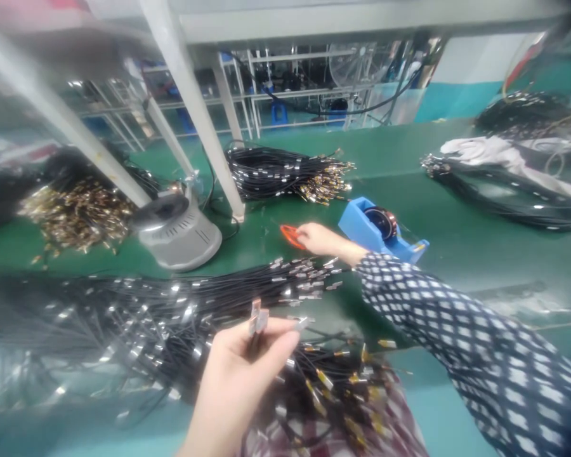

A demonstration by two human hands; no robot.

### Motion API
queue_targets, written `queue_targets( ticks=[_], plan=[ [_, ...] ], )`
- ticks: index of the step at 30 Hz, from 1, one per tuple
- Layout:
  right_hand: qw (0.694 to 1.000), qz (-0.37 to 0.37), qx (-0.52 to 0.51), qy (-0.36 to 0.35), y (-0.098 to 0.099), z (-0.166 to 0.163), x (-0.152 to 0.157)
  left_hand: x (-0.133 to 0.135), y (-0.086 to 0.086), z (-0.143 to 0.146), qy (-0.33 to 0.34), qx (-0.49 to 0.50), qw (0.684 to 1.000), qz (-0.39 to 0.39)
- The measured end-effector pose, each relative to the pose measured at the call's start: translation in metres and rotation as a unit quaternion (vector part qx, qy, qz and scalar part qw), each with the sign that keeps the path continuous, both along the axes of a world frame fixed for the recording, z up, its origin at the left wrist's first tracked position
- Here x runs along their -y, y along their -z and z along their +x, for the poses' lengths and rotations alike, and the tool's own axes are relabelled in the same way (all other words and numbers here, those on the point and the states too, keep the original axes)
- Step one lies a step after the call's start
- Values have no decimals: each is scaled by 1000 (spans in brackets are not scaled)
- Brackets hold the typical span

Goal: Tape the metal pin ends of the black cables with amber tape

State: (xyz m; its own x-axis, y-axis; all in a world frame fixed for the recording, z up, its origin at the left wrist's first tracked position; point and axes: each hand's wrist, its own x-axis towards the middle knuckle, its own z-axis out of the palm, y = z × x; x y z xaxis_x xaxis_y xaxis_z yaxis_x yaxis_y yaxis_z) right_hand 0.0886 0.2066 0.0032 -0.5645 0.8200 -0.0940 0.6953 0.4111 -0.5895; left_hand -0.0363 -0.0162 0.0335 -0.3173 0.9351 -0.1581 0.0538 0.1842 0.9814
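My left hand [247, 368] is closed around a few cables, and their metal-tipped connector ends [258, 319] stick up between thumb and fingers. Below and behind it spreads a thick bundle of black cables [171, 304] with silver and yellowish ends. Farther off, my right hand [316, 238] has its fingers closed on a small orange tool [291, 235] at the green tabletop. That tool looks like a pair of snips or scissors, but its exact kind is unclear. A blue tape dispenser [361, 222] stands just right of my right hand.
A grey round device [176, 235] stands left beside a white post [204, 114]. Tied black cables [266, 174] lie at the back, with another pile [80, 209] at left. Coiled cables [504, 197] and a white glove [480, 151] lie at right. A shelf beam [361, 22] crosses overhead.
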Motion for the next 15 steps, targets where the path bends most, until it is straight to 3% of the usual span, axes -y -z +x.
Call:
queue_targets(
  ticks=[4,6,8,12,15],
  plan=[
    [992,-79,-80,-56,-29,48,47,-1,1,2,63,-32,996,49],
    [960,-186,-188,-86,-42,73,73,-1,2,4,77,-52,992,86],
    [951,-221,-194,-94,-54,93,96,-1,5,5,86,-86,986,118],
    [986,-93,-23,-133,-71,109,125,4,11,5,143,-180,962,146],
    [980,45,78,-179,-77,108,131,7,14,3,169,-237,942,167]
  ],
)
